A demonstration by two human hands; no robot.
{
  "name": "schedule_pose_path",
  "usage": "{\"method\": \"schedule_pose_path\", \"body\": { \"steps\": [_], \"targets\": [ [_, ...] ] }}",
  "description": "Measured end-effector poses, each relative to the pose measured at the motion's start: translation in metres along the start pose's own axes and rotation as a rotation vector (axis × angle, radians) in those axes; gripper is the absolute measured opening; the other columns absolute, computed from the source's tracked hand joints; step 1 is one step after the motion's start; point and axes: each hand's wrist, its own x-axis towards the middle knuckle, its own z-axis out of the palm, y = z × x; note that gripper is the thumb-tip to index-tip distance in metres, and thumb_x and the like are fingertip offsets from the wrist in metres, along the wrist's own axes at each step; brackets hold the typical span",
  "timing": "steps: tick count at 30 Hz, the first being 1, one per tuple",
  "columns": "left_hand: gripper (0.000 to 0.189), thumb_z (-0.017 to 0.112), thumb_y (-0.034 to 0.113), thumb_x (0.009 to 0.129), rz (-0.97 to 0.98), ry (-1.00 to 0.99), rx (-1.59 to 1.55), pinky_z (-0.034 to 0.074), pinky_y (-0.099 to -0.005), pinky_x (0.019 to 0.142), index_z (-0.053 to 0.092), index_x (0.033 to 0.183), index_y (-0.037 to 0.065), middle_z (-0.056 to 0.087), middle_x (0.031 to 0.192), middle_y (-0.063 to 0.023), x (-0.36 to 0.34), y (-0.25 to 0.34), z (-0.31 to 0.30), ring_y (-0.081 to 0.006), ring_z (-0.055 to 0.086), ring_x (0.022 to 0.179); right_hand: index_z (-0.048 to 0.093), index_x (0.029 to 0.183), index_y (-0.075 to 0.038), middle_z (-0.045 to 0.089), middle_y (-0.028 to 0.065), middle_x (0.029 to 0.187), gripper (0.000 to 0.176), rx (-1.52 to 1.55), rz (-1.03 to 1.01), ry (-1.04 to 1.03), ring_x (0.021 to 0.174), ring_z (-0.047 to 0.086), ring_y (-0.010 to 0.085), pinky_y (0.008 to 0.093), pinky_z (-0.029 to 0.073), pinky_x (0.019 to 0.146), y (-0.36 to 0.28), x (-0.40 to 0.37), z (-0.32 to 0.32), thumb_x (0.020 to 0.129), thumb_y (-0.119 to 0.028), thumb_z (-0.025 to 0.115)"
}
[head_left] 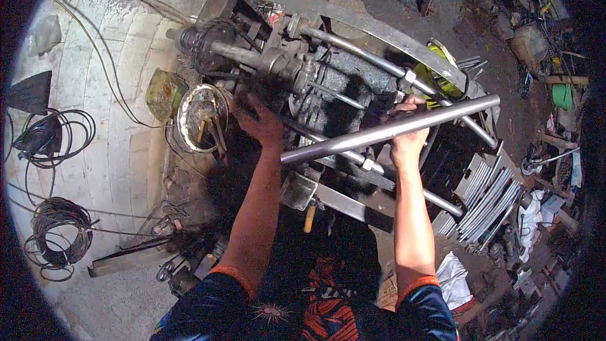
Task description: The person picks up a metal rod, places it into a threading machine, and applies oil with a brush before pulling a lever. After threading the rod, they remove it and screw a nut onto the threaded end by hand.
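Note:
My right hand (409,132) is closed around a long, smooth metal pipe (353,141), which slants across the front of a greasy machine (278,60). The pipe's far end rises to the right, and its near end reaches my left wrist. With fingers apart, my left hand (260,125) holds nothing that I can see and is close to the machine's dark left side. Just left of it stands a round, rusty-rimmed bucket (182,123) with sticks inside. Two shiny guide rods (360,53) with nuts run along the machine's frame.
Several thin metal rods (486,199) lie stacked at the right. A yellow container (165,95) stands by the bucket. Coiled cable (60,232) lies on the pale floor at the left. A wooden-handled tool (309,218) hangs at the machine's near edge. Scrap clutters the far right.

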Motion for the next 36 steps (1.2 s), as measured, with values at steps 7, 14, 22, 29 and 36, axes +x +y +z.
{"method": "schedule_pose_path", "body": {
  "steps": [7, 14, 22, 29, 36],
  "targets": [
    [0.038, 0.046, 0.024, 0.097, 0.059, 0.170, 0.263, 0.031, -0.0449, 0.099, 0.048, 0.114, -0.010, 0.052, 0.116, -0.0259, -0.005, -0.032, 0.004, -0.0379, 0.047, 0.108, 0.042, 0.113, -0.010, 0.051, -0.0005, 0.089, 0.056, -0.147, 0.015, 0.012, 0.078, 0.054, 0.0107, 0.0291, 0.053, 0.066, -0.003, -0.001, 0.001, 0.073, -0.021, 0.078],
    [0.037, 0.046, 0.028, 0.098, -0.121, 0.233, 0.123, 0.032, -0.0420, 0.097, 0.047, 0.109, -0.007, 0.050, 0.111, -0.0216, -0.005, -0.012, 0.009, -0.0339, 0.046, 0.104, 0.041, 0.108, -0.007, 0.048, -0.0002, 0.084, 0.041, -0.219, 0.013, 0.027, 0.069, 0.052, 0.0111, 0.0287, 0.051, 0.064, -0.008, 0.000, 0.007, 0.081, -0.020, 0.070],
    [0.044, 0.048, 0.033, 0.097, -0.059, 0.231, 0.145, 0.032, -0.0421, 0.096, 0.046, 0.111, -0.008, 0.049, 0.112, -0.0221, -0.003, -0.012, 0.010, -0.0321, 0.045, 0.104, 0.041, 0.110, -0.007, 0.050, 0.0011, 0.081, 0.060, -0.238, -0.087, 0.064, 0.067, 0.053, 0.0131, 0.0286, 0.053, 0.063, 0.006, 0.006, -0.002, 0.074, -0.039, 0.077],
    [0.037, 0.052, 0.026, 0.096, -0.127, 0.214, -0.105, 0.034, -0.0397, 0.096, 0.047, 0.112, -0.007, 0.051, 0.112, -0.0190, -0.005, 0.011, 0.011, -0.0282, 0.046, 0.103, 0.042, 0.107, -0.008, 0.046, -0.0016, 0.089, 0.041, -0.021, -0.010, 0.025, 0.076, 0.050, 0.0104, 0.0284, 0.052, 0.066, 0.000, -0.002, 0.003, 0.074, -0.003, 0.066],
    [0.026, 0.054, 0.017, 0.094, -0.331, 0.328, -0.187, 0.035, -0.0374, 0.095, 0.048, 0.108, -0.004, 0.051, 0.106, -0.0144, 0.010, 0.027, 0.011, -0.0249, 0.046, 0.100, 0.042, 0.106, -0.008, 0.047, -0.0005, 0.083, 0.042, -0.416, -0.127, -0.011, 0.074, 0.051, 0.0110, 0.0280, 0.050, 0.062, -0.005, 0.000, 0.006, 0.075, -0.011, 0.069]
  ]
}}
